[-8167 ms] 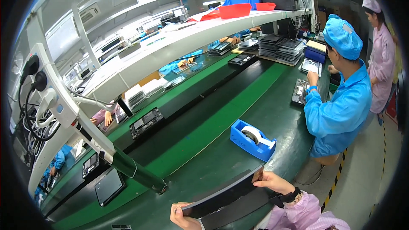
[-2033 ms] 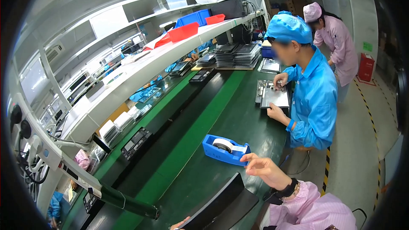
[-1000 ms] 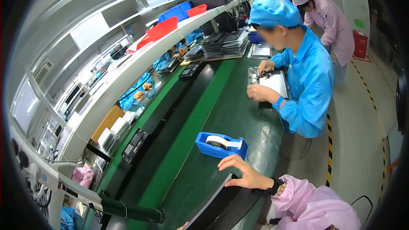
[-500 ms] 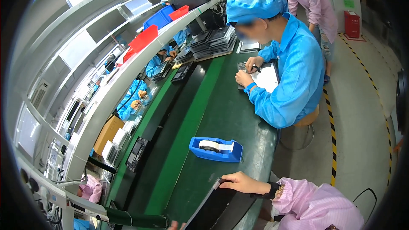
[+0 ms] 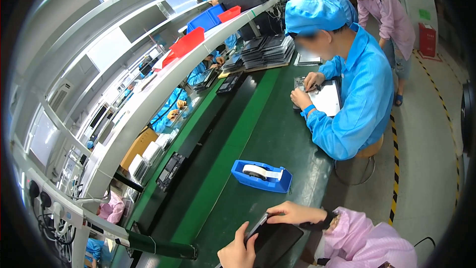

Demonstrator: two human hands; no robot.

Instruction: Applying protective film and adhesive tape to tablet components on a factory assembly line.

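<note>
The person's right hand [image 5: 293, 213] is gripping the far corner of a dark flat panel [image 5: 277, 242] between thumb and fingers. The left hand [image 5: 237, 252] is touching the panel's pale left edge, thumb and forefinger spreading apart; whether it is gripping, one cannot tell. The panel is sitting at the near side of the scene, over the green tabletop [image 5: 223, 223], its near end running out of view. A blue tape dispenser [image 5: 262, 176] is standing just beyond the hands. Farther left, an opened black device [image 5: 171, 171] is lying on a dark strip [image 5: 198, 146]. At the far right, a co-worker in blue [image 5: 354, 99] is bending over another device [image 5: 325, 97].
</note>
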